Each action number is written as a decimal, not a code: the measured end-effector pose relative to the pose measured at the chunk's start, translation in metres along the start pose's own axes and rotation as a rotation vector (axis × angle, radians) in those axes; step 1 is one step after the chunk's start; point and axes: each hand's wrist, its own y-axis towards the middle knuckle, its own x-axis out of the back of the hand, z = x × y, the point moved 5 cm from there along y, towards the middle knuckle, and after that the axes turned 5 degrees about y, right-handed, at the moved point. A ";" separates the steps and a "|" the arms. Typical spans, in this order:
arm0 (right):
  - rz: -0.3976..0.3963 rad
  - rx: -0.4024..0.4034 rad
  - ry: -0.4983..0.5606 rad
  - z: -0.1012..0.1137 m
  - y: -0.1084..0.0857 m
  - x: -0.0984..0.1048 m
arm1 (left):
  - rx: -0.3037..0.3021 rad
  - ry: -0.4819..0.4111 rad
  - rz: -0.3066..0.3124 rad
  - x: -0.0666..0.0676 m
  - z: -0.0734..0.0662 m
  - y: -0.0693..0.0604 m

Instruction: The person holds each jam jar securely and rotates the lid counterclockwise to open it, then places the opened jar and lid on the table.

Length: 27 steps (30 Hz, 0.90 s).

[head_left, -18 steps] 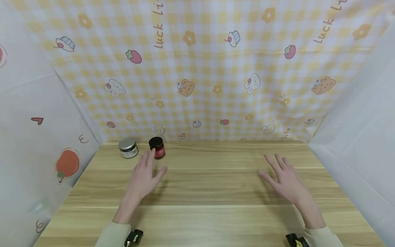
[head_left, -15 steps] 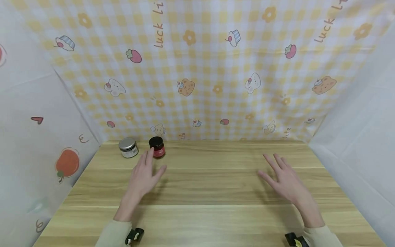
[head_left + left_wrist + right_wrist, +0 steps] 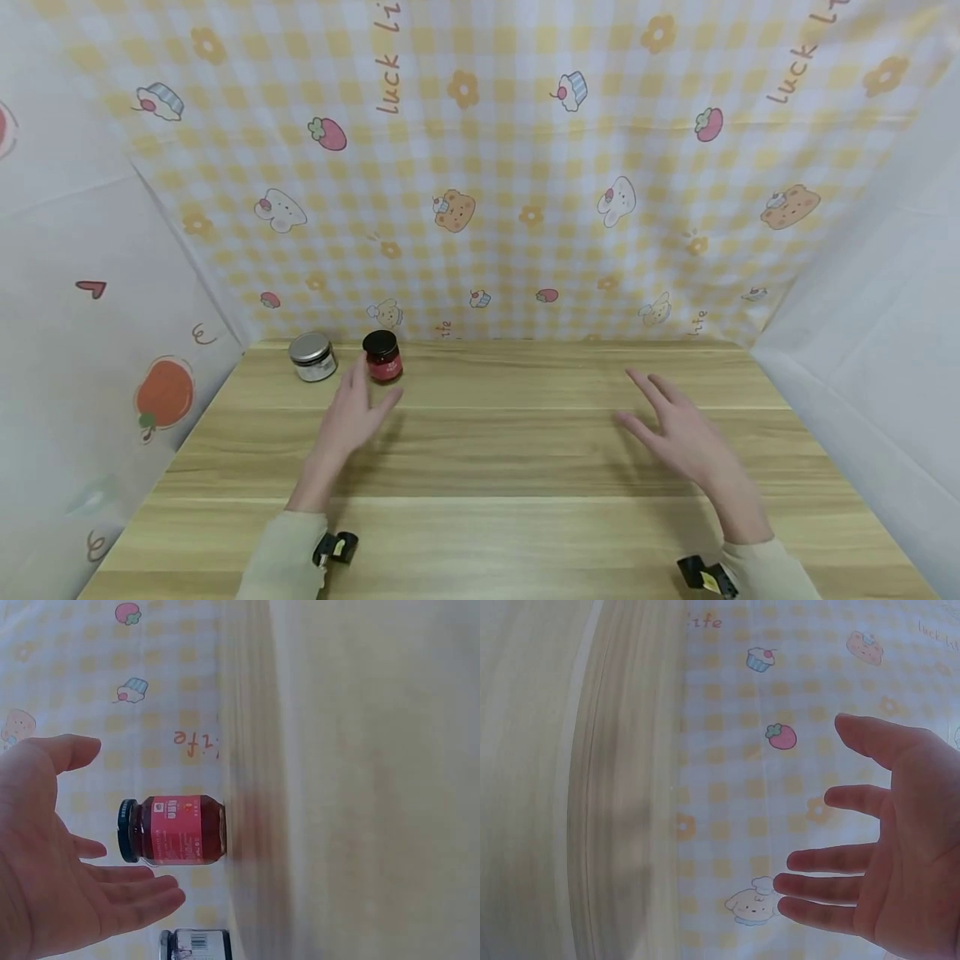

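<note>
A small glass jar (image 3: pixel 384 363) with a black lid and a red label stands upright at the back left of the wooden table. Just in front of it my left hand (image 3: pixel 350 419) hovers with spread fingers and holds nothing; in the left wrist view thumb and fingers (image 3: pixel 139 906) lie to either side of the jar's lid end, apart from it. Left of the red-labelled jar is a second jar (image 3: pixel 312 358) with a silver lid and a pale label. My right hand (image 3: pixel 686 437) floats over the right side of the table, fingers extended, nothing in it.
Behind the wooden table (image 3: pixel 495 458) hangs a yellow checked cloth (image 3: pixel 510 167) with cartoon prints. White cloth walls close in the left side (image 3: pixel 60 358) and the right side (image 3: pixel 877 375). A black wrist mount (image 3: pixel 335 547) sits at the left sleeve.
My left hand has moved slightly forward, closer to the red-labelled jar. My right hand has shifted a little to the left. Both jars stay in place.
</note>
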 end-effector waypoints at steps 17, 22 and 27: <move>0.019 0.100 0.017 0.031 0.019 -0.024 | 0.075 -0.094 0.063 -0.005 0.017 0.034; 0.012 0.117 0.015 0.035 0.021 -0.027 | 0.062 -0.114 0.031 -0.005 0.021 0.040; 0.017 0.136 0.012 0.041 0.025 -0.032 | 0.023 -0.229 -0.009 -0.006 0.024 0.050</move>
